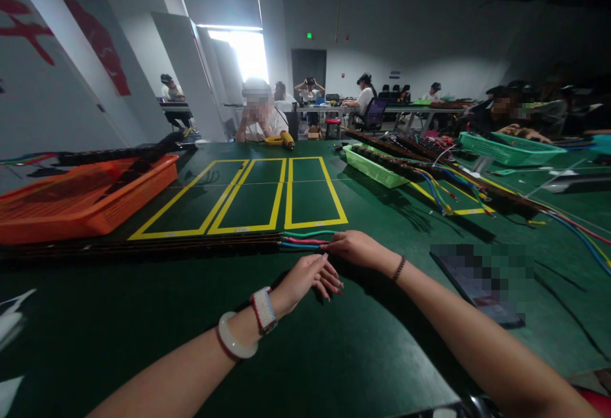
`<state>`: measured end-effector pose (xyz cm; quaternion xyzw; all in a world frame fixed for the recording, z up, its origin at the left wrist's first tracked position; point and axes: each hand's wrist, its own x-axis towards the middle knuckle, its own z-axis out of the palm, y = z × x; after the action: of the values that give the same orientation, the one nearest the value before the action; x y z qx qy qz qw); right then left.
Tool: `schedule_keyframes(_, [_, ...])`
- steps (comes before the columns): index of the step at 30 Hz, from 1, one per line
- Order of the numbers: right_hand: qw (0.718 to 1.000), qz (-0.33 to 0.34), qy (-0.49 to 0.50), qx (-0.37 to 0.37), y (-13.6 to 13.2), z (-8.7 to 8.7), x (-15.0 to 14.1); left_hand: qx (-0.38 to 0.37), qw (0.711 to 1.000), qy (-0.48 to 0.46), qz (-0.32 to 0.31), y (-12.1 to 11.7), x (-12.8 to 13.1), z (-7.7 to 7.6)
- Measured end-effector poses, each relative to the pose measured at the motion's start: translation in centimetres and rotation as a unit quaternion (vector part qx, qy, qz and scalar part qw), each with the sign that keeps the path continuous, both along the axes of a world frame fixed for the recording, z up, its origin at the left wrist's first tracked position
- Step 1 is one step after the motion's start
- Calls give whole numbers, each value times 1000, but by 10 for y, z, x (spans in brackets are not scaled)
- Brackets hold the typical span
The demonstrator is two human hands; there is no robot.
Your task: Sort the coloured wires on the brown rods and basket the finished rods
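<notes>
A long dark wire harness [229, 243] lies across the green table, with green, red and blue wires [305, 241] coming out of its right end. My right hand [358, 249] is closed around the ends of these wires, and its fingers hide the tips. Just below and to the left, my left hand [310, 278] hovers with loosely bent fingers apart. Its thumb tip is close to the blue wire; whether they touch I cannot tell. Nothing shows in the left hand.
Yellow taped rectangles [316, 222] mark the table beyond the harness. An orange basket [95, 208] stands left, a light green basket [377, 170] with harnesses right. A dark flat device [477, 287] lies near my right arm. A yellow tool [286, 139] sits by a person opposite.
</notes>
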<state>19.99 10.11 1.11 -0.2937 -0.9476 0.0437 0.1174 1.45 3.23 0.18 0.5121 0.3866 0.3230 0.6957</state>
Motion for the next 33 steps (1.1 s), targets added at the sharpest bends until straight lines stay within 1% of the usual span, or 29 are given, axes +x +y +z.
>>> schedule_keyframes(5, [998,-10,-8,66,4,-8,-2,5,1000,-10,2,3,-1,-2])
schedule_keyframes(11, [995,-26,2,96,3,-13,-2,11,1000,-10,-8,3,-2,-4])
schedule_keyframes(15, [995,-27,59,76,0,-14,-3,11,1000,-6,-16,1,-3,-2])
schedule_keyframes(17, [992,-38,102,61,-1,-12,-6,14,999,-3,-34,0,-3,0])
schedule_keyframes(19, [987,-61,143,40,0,-6,-13,20,998,3,-64,-1,-4,2])
schedule_keyframes(22, [979,-89,182,7,4,3,-32,29,993,27,-110,-4,-5,3])
schedule_keyframes(25, [984,-72,165,-12,8,10,-61,70,984,85,-144,-9,-7,2])
schedule_keyframes(27, [990,-56,127,-8,10,10,-83,144,966,131,-168,-14,-7,2])
schedule_keyframes(28, [993,-54,106,-3,11,9,-93,201,950,154,-181,-16,-7,2])
schedule_keyframes(29, [995,-53,87,2,12,8,-103,271,927,177,-191,-18,-7,1])
schedule_keyframes(30, [996,-53,71,6,14,7,-112,345,895,199,-200,-20,-7,1])
schedule_keyframes(31, [997,-53,61,10,15,5,-120,415,858,221,-206,-21,-7,0])
schedule_keyframes(32, [997,-53,55,14,17,3,-128,475,819,241,-212,-23,-7,-1])
schedule_keyframes(33, [997,-54,53,18,19,1,-134,519,785,258,-216,-24,-7,-2])
